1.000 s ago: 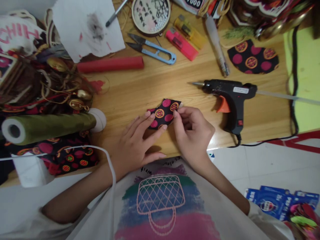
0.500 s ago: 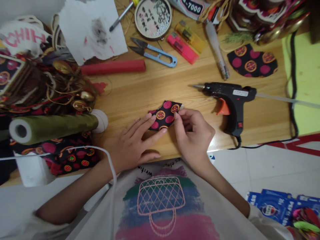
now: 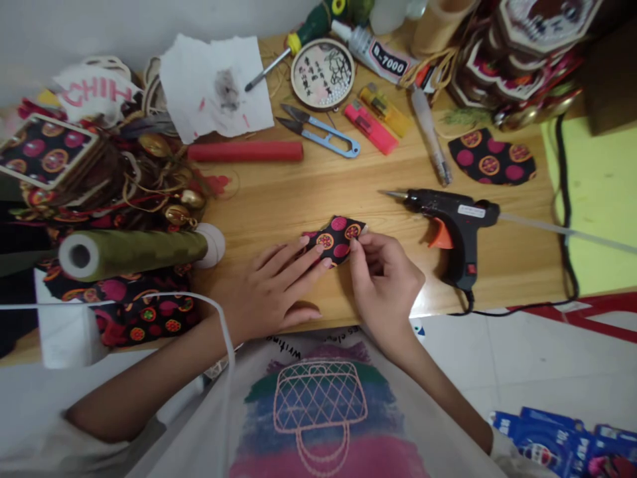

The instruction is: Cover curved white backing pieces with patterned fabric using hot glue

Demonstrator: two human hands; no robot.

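Observation:
A small black fabric piece [image 3: 339, 238] with pink and orange dots lies on the wooden table [image 3: 308, 192] near its front edge. My left hand [image 3: 271, 289] lies flat with fingers stretched out, its fingertips pressing the fabric's left part. My right hand [image 3: 385, 279] pinches the fabric's right edge between thumb and fingers. A black hot glue gun [image 3: 450, 222] with an orange trigger lies just right of my right hand, nozzle pointing left.
At the back lie blue thread snips [image 3: 321, 131], a red roll [image 3: 246, 151], pink and yellow lighters [image 3: 378, 118], a round embroidered piece [image 3: 322, 73], a glue tube [image 3: 381, 56] and stained paper [image 3: 219, 86]. Another dotted fabric piece [image 3: 492, 158] sits far right. A green roll [image 3: 132, 252] and ornaments crowd the left.
My hands stay on the fabric piece in the same grip. The view has tilted up, so everything sits lower in the picture and more of the table's back shows.

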